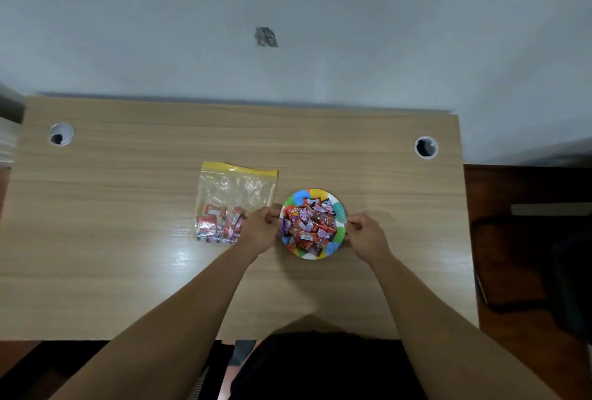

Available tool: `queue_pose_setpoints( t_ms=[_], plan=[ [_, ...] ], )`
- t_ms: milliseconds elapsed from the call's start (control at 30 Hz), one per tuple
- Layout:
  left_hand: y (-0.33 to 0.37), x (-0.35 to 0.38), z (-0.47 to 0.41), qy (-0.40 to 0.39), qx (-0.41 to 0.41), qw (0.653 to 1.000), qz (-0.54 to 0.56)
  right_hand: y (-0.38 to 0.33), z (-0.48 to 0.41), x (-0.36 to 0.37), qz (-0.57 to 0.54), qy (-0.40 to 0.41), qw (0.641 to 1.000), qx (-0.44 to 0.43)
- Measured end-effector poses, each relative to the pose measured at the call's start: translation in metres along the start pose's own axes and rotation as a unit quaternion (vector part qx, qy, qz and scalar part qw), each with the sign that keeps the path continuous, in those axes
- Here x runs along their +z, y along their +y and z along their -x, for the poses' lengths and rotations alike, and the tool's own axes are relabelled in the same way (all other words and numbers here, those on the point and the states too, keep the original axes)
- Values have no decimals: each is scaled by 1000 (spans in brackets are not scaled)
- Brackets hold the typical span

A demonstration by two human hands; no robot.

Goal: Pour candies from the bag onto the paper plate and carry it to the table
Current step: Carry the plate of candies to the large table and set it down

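Observation:
A colourful paper plate (340, 211) rests on the wooden desk (128, 271), heaped with wrapped red and purple candies (309, 226). My left hand (259, 230) pinches the plate's left rim and my right hand (365, 234) pinches its right rim. Left of the plate lies a clear zip bag (235, 190) with a yellow seal strip, flat on the desk, with several candies still in its lower part. My left hand covers the bag's lower right corner.
Two round cable holes (61, 134) (426, 147) sit near the desk's far corners. A grey wall stands behind the desk. A dark wooden surface (519, 239) with a black object lies to the right, beyond the desk's edge.

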State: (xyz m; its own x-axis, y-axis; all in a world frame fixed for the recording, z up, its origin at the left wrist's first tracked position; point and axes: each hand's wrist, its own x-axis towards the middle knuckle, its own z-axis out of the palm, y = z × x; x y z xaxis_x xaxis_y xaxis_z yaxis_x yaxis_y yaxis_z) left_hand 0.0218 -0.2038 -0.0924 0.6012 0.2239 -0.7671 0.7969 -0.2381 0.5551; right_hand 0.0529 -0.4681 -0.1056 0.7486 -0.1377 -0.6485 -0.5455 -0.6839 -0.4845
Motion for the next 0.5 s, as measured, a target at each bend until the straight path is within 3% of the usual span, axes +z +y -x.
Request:
queue_pose_setpoints(
  t_ms=[333, 500],
  plan=[
    [-13, 2, -1, -1, -7, 1000, 26, -1, 11, -6, -31, 5, 999, 6],
    [7, 1, 29, -23, 3, 995, 99, -6, 24, -20, -69, 1, 998, 7]
  ],
)
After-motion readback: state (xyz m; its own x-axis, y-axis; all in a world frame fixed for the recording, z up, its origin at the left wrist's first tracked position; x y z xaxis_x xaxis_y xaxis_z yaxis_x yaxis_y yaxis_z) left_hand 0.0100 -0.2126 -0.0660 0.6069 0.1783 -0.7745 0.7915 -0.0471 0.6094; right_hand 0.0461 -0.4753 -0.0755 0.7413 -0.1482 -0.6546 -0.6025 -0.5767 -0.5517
